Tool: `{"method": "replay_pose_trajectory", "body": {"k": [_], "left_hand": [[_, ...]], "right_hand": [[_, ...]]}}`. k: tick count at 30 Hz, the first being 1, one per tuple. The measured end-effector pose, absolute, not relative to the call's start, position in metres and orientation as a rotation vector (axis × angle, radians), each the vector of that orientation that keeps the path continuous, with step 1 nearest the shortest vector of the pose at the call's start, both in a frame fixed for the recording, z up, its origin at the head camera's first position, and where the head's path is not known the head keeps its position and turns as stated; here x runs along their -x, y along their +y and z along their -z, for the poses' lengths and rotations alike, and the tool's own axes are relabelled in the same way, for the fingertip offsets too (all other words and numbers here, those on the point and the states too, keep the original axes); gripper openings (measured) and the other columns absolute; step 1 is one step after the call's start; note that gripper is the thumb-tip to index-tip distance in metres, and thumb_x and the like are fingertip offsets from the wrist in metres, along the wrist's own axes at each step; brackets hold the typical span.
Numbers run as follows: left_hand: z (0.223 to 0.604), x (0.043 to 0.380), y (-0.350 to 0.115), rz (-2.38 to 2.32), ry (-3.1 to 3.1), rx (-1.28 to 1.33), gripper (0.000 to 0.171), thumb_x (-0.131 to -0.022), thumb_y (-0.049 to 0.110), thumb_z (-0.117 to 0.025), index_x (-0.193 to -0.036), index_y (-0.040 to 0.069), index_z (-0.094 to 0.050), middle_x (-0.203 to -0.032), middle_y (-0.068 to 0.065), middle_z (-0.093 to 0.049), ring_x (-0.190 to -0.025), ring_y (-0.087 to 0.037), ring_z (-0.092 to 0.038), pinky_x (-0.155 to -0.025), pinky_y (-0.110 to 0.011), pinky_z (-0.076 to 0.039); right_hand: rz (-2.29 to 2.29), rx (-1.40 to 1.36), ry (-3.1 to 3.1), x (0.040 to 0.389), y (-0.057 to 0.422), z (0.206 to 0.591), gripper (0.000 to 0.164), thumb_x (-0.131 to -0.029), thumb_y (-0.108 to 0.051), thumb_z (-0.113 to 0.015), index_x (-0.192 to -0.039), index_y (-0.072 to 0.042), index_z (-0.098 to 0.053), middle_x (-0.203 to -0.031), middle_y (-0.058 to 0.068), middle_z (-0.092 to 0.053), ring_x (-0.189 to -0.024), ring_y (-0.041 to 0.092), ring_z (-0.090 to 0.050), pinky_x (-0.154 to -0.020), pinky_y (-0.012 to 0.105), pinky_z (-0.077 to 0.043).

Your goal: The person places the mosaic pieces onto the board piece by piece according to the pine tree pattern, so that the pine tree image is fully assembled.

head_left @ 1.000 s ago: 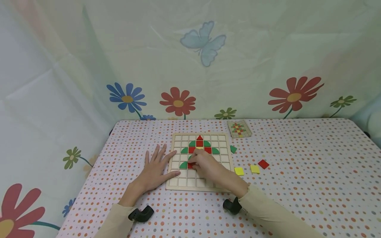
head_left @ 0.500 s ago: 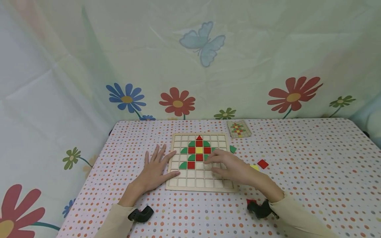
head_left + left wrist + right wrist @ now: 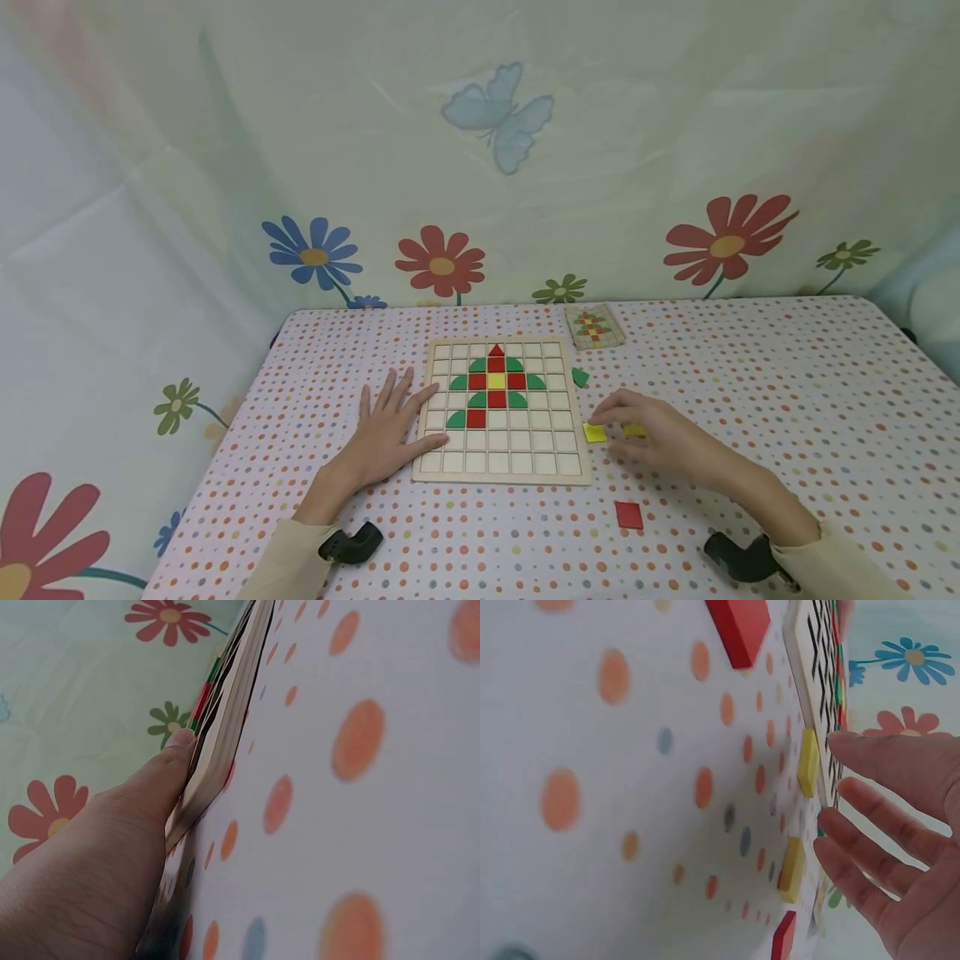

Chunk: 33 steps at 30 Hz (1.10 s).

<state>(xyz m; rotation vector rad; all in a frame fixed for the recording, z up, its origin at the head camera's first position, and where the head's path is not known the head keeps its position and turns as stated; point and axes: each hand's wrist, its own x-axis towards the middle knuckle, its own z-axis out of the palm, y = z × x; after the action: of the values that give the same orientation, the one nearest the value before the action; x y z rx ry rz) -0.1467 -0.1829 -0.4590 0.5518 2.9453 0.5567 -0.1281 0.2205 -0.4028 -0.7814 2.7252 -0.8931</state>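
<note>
A wooden grid board (image 3: 502,463) carries a red triangle, several red squares, green quarter-circles and one yellow square (image 3: 497,381). At its left edge my left hand (image 3: 386,437) lies with fingers spread, thumb and a fingertip over the frame. The left wrist view has its thumb (image 3: 169,769) on the board's edge. Right of the board, my right hand (image 3: 667,437) hovers over loose tiles, fingers loosely bent and holding nothing. Its fingertips are close to a yellow tile (image 3: 595,433); a second yellow tile (image 3: 792,870) and a red tile (image 3: 784,937) lie below the hand.
Another red tile (image 3: 628,515) lies nearer the front edge, below the right hand. A green piece (image 3: 580,377) lies by the board's right side. Behind it rests a pattern card (image 3: 594,326). The dotted tablecloth meets a flowered backdrop (image 3: 487,208).
My right hand has left the red square on the board and swung right, over the loose yellow tiles. The left hand has stayed at the board's edge. The view has shifted slightly.
</note>
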Motion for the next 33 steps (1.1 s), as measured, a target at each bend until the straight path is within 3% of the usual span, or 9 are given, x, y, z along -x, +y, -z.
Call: {"method": "replay_pose_trajectory", "body": {"k": [10, 25, 33], "left_hand": [[0.461, 0.146, -0.184, -0.566, 2.96, -0.548, 0.086, -0.095, 0.066, -0.062, -0.165, 0.024, -0.035, -0.175, -0.016, -0.009, -0.161, -0.039, 0.006, -0.12, -0.073, 0.009], [0.464, 0.146, -0.184, -0.575, 2.977, -0.577, 0.086, -0.095, 0.065, -0.062, -0.165, 0.023, -0.035, -0.175, -0.017, -0.01, -0.161, -0.04, 0.004, -0.12, -0.074, 0.007], [0.464, 0.145, -0.185, -0.583, 2.992, -0.592, 0.085, -0.096, 0.065, -0.062, -0.165, 0.023, -0.035, -0.174, -0.018, -0.012, -0.161, -0.041, 0.002, -0.119, -0.074, 0.006]], "right_hand": [[0.926, 0.787, 2.682, 0.126, 0.215, 0.411, 0.034, -0.087, -0.004, -0.084, -0.121, -0.007, -0.076, -0.123, 0.005, -0.066, -0.093, 0.014, -0.057, -0.071, 0.026, -0.051], [0.953, 0.763, 2.77, 0.136, 0.21, 0.418, 0.031, -0.084, -0.003, -0.086, -0.113, -0.006, -0.076, -0.1, -0.005, -0.067, -0.078, 0.009, -0.051, -0.066, 0.026, -0.048], [0.965, 0.639, 2.811, 0.134, 0.206, 0.419, 0.03, -0.08, 0.002, -0.087, -0.109, -0.001, -0.077, -0.102, 0.004, -0.073, -0.086, 0.014, -0.065, -0.073, 0.031, -0.057]]}}
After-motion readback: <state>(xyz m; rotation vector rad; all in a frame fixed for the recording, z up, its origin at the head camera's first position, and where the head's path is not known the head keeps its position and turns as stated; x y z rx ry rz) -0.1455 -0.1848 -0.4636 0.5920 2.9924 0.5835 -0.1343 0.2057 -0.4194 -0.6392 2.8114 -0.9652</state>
